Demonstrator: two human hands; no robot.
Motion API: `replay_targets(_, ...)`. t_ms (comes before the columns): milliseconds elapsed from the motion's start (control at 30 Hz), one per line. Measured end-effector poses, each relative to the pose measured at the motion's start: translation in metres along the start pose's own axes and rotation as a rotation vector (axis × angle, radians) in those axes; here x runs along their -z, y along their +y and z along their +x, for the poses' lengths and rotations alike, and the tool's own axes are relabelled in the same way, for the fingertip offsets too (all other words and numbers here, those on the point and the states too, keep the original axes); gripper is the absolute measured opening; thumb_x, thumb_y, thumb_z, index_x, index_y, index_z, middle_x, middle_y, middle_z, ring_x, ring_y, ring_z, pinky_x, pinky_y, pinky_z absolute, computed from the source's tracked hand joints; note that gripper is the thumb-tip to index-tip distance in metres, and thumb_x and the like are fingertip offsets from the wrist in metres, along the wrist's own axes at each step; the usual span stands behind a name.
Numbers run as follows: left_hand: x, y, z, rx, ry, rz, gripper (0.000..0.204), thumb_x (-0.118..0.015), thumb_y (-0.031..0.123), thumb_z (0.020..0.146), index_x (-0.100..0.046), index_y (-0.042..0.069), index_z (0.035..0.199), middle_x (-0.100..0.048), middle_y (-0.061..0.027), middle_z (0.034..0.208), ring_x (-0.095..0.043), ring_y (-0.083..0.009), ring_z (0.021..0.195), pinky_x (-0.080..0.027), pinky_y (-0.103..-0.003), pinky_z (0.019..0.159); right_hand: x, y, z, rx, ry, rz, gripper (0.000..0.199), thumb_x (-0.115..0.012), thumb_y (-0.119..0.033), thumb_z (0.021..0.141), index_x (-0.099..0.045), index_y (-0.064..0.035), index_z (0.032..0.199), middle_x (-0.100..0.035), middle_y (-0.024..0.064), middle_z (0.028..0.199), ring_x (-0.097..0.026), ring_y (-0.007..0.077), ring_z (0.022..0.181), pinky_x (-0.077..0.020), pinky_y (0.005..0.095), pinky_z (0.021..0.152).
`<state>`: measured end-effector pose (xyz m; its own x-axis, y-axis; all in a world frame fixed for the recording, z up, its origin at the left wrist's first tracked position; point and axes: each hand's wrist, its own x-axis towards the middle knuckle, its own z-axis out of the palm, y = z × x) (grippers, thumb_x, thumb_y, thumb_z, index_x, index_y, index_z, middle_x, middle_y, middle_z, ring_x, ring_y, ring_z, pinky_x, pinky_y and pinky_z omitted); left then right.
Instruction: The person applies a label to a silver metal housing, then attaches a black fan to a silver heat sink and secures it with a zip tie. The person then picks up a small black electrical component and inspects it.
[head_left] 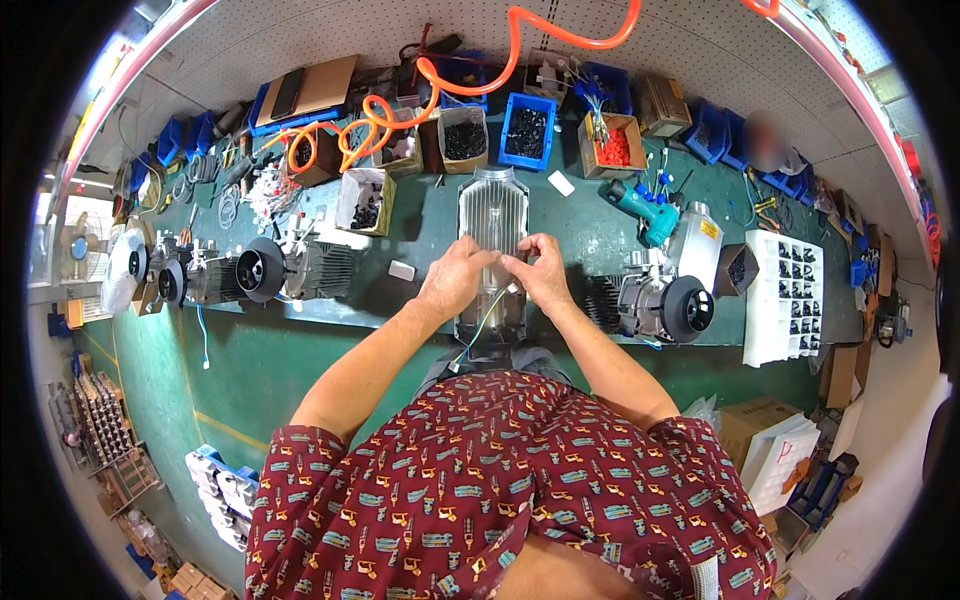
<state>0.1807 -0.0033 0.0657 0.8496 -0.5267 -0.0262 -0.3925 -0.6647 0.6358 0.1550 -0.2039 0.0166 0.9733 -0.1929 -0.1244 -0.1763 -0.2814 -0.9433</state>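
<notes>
Finned motor housing long axis runs away from body; left hand, right hand pinched on wires.

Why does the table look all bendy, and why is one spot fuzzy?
In the head view, the fisheye lens curves the green bench and blacks out the corners; a blurred patch sits far right; the hands, left hand and right hand, look sharp on the ribbed silver housing, evenly lit.

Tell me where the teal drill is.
Head view: the drill lies on the green bench, right of the finned housing under both hands, just below the box of red parts.
</notes>
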Motion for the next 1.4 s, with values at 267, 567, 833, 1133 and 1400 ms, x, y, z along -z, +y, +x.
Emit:
replay_targets(267,0.002,-0.003,-0.001,0.072,-0.032,-0.13,0.037,-0.053,0.002,0.093,-0.073,0.015,0.121,-0.06,-0.0123,0.107,-0.064,-0.0328,0.106,-0.054,-0.043,0.092,-0.004,0.004,0.001,-0.037,-0.045,0.081,0.064,-0.09,-0.015,0.074,-0.045,-0.0031,0.118,-0.055,0.0065,0.096,-0.057,0.0131,0.079,-0.0532,0.0292,0.065)
replay_targets(567,0.002,-0.012,-0.013,0.101,0.22,-0.358,0.051,-0.053,-0.012,0.086,-0.065,0.009,0.132,-0.061,-0.0122,0.103,-0.065,-0.0276,0.093,-0.055,-0.036,0.082,-0.01,-0.02,-0.003,-0.223,-0.017,0.121,0.069,-0.088,-0.015,0.076,-0.047,0.0038,0.128,-0.062,0.014,0.115,-0.063,0.019,0.1,-0.0563,0.0333,0.083)
replay_targets(833,-0.004,-0.053,-0.076,0.216,0.289,-0.589,0.047,-0.058,-0.009,0.083,-0.064,0.001,0.129,-0.063,-0.0115,0.095,-0.06,-0.0199,0.071,-0.052,-0.03,0.069,-0.019,0.007,-0.011,-0.105,0.043,-0.114,0.069,-0.08,-0.01,0.083,-0.05,0.0034,0.144,-0.066,0.0097,0.118,-0.059,0.0186,0.108,-0.0512,0.0356,0.096)
replay_targets(1133,0.001,-0.07,-0.099,0.196,0.121,-0.554,0.038,-0.06,-0.003,0.084,-0.067,0.0,0.121,-0.068,-0.0164,0.093,-0.068,-0.0307,0.081,-0.055,-0.038,0.077,-0.03,0.014,-0.01,-0.142,0.112,-0.142,0.066,-0.073,-0.002,0.089,-0.045,0.0036,0.149,-0.063,0.0126,0.118,-0.062,0.0177,0.106,-0.054,0.031,0.091)
replay_targets(1400,0.003,-0.074,-0.105,0.043,0.159,-0.48,0.028,-0.061,0.001,0.088,-0.069,-0.002,0.116,-0.067,-0.0169,0.087,-0.066,-0.0249,0.075,-0.054,-0.036,0.071,0.008,-0.017,-0.034,0.018,0.225,-0.037,0.041,-0.057,-0.023,0.105,-0.061,0.0032,0.136,-0.068,0.0124,0.127,-0.064,0.0177,0.107,-0.0491,0.0315,0.097)
